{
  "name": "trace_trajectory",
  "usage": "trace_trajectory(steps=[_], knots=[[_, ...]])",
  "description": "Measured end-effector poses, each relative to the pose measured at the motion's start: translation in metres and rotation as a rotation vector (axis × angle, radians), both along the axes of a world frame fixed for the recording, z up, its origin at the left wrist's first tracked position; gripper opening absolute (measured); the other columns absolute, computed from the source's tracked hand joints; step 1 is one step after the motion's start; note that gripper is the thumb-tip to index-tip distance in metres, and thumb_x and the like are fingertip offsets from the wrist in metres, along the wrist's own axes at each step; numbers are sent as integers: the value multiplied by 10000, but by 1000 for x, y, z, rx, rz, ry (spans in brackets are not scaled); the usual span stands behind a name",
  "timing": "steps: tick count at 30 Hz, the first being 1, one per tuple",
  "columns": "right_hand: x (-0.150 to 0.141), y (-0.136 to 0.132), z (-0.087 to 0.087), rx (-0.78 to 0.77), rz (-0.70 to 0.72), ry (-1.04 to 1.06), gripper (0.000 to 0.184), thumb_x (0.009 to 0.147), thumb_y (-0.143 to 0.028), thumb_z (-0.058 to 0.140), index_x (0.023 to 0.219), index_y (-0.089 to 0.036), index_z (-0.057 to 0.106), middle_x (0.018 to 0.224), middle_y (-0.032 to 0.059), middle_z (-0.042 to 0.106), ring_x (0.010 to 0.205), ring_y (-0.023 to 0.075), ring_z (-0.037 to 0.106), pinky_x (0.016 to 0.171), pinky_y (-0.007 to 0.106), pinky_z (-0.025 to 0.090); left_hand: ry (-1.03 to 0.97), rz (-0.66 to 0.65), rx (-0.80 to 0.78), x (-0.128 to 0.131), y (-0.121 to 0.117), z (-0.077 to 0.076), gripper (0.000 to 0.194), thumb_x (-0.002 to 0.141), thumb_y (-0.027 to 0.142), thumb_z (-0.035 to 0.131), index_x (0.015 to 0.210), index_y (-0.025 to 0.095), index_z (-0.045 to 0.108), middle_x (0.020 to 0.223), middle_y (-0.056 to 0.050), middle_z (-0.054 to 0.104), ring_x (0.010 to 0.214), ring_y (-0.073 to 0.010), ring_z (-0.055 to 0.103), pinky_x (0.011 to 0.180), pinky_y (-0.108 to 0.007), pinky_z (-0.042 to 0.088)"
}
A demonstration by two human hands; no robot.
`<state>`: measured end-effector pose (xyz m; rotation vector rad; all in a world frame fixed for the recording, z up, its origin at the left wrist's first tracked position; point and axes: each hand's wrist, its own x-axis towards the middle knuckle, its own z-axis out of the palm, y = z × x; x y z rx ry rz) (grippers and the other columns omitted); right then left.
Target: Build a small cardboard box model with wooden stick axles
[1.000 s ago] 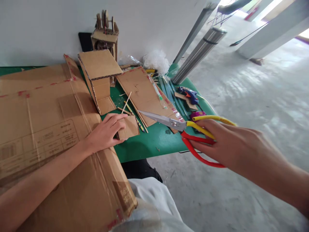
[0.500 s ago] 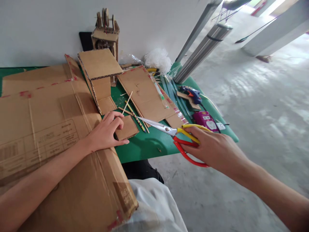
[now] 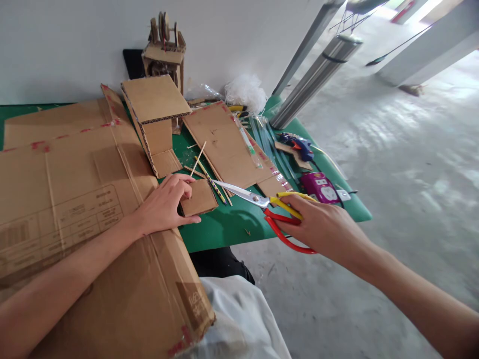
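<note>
My left hand (image 3: 164,204) rests at the edge of a big flattened cardboard sheet (image 3: 75,199) and pinches a small square cardboard piece (image 3: 199,198) on the green table (image 3: 228,224). My right hand (image 3: 322,227) grips scissors (image 3: 269,207) with yellow and red handles. Their closed steel blades point left toward the small piece, with the tip a short way from it. Thin wooden sticks (image 3: 204,167) lie just behind the small piece.
A folded cardboard structure (image 3: 155,119) and a flat cardboard panel (image 3: 228,144) lie behind. A cardboard model (image 3: 164,47) stands by the wall. A blue glue gun (image 3: 297,144), a purple tape measure (image 3: 320,187), clear strips and white netting (image 3: 243,92) crowd the right end. Metal poles (image 3: 318,75) lean there.
My right hand has brought the scissors leftward and lower, from off the table's edge to near the small cardboard piece. My left hand has kept its hold, shifting only slightly.
</note>
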<state>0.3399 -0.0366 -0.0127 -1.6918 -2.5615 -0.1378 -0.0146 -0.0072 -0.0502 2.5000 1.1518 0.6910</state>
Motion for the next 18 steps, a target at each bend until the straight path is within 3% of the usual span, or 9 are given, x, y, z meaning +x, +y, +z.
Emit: trace_trajectory(steps=[7, 18], knots=[[-1, -1, 0, -30, 2, -47, 358, 918, -478, 540, 1102, -194, 657, 932, 75, 773, 654, 230, 707, 520, 283, 405, 44, 0, -6, 0, 0, 1, 485, 760, 524, 804, 914, 217, 461, 1325, -134, 511, 1228, -311, 519, 1005, -522, 484], [-2, 3, 7, -85, -78, -62, 395, 891, -506, 558, 1138, -217, 666, 1014, 87, 773, 732, 266, 725, 553, 318, 458, -4, 11, 29, 0, -1, -2, 571, 716, 487, 853, 887, 232, 371, 1310, -132, 568, 1171, -295, 564, 945, -491, 516]])
